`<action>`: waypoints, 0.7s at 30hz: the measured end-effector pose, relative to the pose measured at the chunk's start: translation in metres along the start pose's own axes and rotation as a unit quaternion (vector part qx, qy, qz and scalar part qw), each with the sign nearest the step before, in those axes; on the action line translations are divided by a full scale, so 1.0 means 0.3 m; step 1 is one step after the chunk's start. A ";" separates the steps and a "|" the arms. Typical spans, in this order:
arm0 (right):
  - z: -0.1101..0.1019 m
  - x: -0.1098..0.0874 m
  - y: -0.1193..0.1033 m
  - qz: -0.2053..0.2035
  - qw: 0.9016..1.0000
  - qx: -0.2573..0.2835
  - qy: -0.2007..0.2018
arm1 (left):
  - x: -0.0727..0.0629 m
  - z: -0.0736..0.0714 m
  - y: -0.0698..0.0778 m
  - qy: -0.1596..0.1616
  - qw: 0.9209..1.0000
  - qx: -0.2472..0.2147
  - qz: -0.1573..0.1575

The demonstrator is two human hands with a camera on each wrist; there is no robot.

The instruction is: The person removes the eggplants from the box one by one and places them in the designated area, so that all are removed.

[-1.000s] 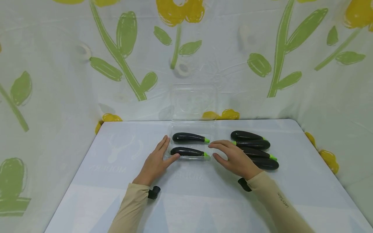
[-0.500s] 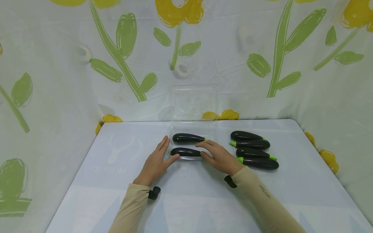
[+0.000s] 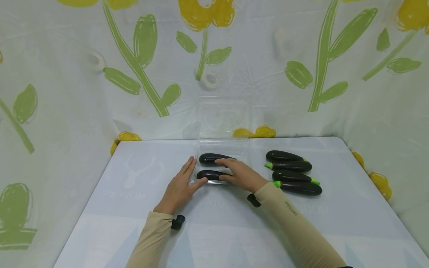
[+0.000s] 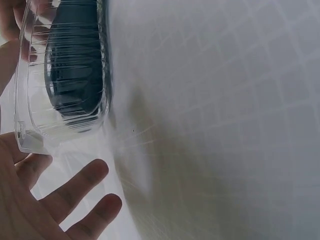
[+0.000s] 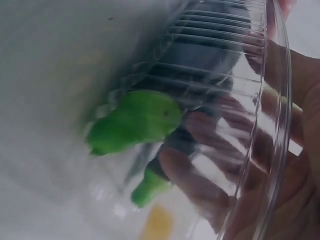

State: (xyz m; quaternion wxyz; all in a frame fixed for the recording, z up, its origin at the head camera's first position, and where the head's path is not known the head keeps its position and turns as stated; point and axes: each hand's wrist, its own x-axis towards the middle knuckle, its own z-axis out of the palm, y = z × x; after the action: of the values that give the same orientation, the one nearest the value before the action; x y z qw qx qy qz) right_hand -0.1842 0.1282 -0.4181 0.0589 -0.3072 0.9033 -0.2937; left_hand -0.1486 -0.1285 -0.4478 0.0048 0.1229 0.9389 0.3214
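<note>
A clear plastic clamshell box (image 3: 244, 149) stands near the table's back, with its lid raised. Two dark eggplants lie in it, the rear eggplant (image 3: 208, 158) and the front eggplant (image 3: 208, 174). My left hand (image 3: 179, 190) rests against the box's left wall, thumb at the front rim. In the left wrist view, straight fingers (image 4: 75, 192) spread beside the box's corner. My right hand (image 3: 244, 175) reaches over the box's right part and covers the stem ends of both eggplants. The right wrist view shows its fingers inside, near the green stem (image 5: 137, 122); contact is unclear through the plastic.
Right of the box, several more eggplants (image 3: 300, 188) lie in a row on the white table (image 3: 214, 230). A flower-printed curtain (image 3: 234, 74) hangs along the back and sides. The raised lid (image 3: 223, 118) stands close to it.
My right hand has moved left from the box's right edge to over the two eggplants inside. The row on the right is now uncovered. The left hand stays put.
</note>
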 end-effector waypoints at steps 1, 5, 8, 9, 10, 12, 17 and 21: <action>-0.001 0.007 -0.003 -0.002 1.000 -0.004 -0.007 | -0.001 0.000 0.001 0.000 1.000 0.001 0.001; 0.000 0.037 -0.013 -0.007 0.999 -0.010 -0.030 | -0.001 0.002 0.002 0.003 1.000 0.005 0.001; 0.004 0.054 -0.014 0.001 0.999 -0.008 -0.042 | 0.001 0.006 -0.001 0.005 1.000 0.009 0.000; 0.006 0.059 -0.013 0.007 0.999 -0.009 -0.046 | 0.001 0.007 -0.002 0.005 1.000 0.010 0.001; 0.008 0.062 -0.013 0.012 0.999 -0.010 -0.049 | 0.002 0.009 -0.003 0.006 1.000 0.011 0.002; 0.012 0.067 -0.011 0.017 0.998 -0.013 -0.052 | 0.002 0.010 -0.004 0.006 1.000 0.011 0.006; 0.020 0.075 -0.002 0.009 0.999 -0.022 -0.047 | 0.003 0.012 -0.010 0.005 1.000 0.012 0.006; 0.019 0.075 -0.002 0.009 0.999 -0.021 -0.043 | 0.003 0.010 -0.014 0.005 1.000 0.012 0.007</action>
State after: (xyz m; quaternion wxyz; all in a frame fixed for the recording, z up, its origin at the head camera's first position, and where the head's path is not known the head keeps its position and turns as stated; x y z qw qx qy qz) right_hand -0.2003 0.1116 -0.4207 0.0939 -0.3126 0.9086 -0.2604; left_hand -0.1503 -0.1296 -0.4527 -0.0036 0.1275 0.9420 0.3106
